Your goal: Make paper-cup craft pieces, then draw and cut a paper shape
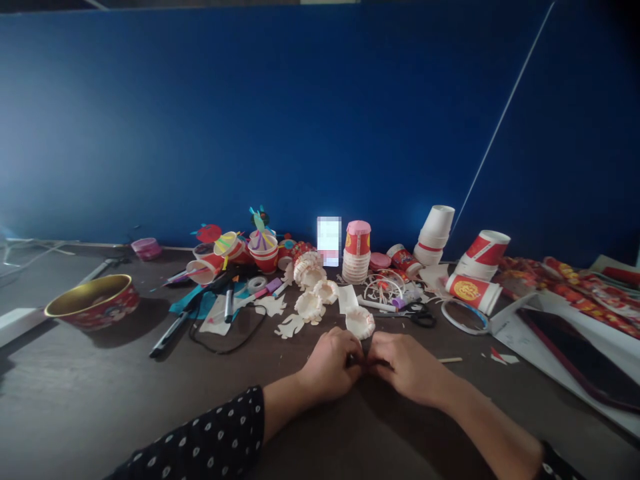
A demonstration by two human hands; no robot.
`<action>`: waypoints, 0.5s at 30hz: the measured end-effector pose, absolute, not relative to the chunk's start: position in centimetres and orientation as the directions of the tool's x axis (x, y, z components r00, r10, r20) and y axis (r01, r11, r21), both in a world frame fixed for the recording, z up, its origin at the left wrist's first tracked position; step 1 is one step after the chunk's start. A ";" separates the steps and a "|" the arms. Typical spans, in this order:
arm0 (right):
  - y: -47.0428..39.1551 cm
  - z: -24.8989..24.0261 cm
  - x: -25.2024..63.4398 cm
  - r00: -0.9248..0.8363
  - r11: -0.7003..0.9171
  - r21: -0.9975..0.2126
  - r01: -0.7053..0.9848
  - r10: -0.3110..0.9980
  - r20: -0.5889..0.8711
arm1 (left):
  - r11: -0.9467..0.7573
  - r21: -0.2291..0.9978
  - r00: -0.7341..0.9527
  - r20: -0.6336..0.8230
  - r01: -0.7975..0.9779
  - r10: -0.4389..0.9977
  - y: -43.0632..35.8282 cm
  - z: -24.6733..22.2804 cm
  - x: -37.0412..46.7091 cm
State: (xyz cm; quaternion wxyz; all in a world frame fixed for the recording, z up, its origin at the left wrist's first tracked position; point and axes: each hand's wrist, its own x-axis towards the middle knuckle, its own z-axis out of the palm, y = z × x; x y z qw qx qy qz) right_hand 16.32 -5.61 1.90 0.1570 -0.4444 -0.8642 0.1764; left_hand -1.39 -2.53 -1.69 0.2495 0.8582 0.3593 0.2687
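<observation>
Head camera: Fingers of the left hand (334, 363) and right hand (407, 365) are curled narrowly, close together, perhaps for fine control; whether anything is held cannot be told. A frilled white cup piece (359, 323) is set just beyond them. Toward the table's (310, 440) far edge, paper cups (356, 268) are nested, presumably to save room. A yellow emblem (469, 289) is printed on one red cup (486, 297); no lettering can be read.

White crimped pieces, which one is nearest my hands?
The rightmost crimped piece, just beyond your left hand and right hand; the others lie farther back and left.
</observation>
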 end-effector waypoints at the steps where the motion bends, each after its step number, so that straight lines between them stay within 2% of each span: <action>1: -5.6 1.9 16.3 -0.552 0.541 -0.443 0.715 0.826 0.115 | -0.613 0.628 0.597 0.278 0.480 0.753 -2.5 -1.6 -1.4; 15: -6.0 1.5 15.6 -0.466 0.462 -0.399 0.792 0.880 0.095 | -0.568 0.586 0.566 0.213 0.578 0.796 -3.1 -0.8 -1.0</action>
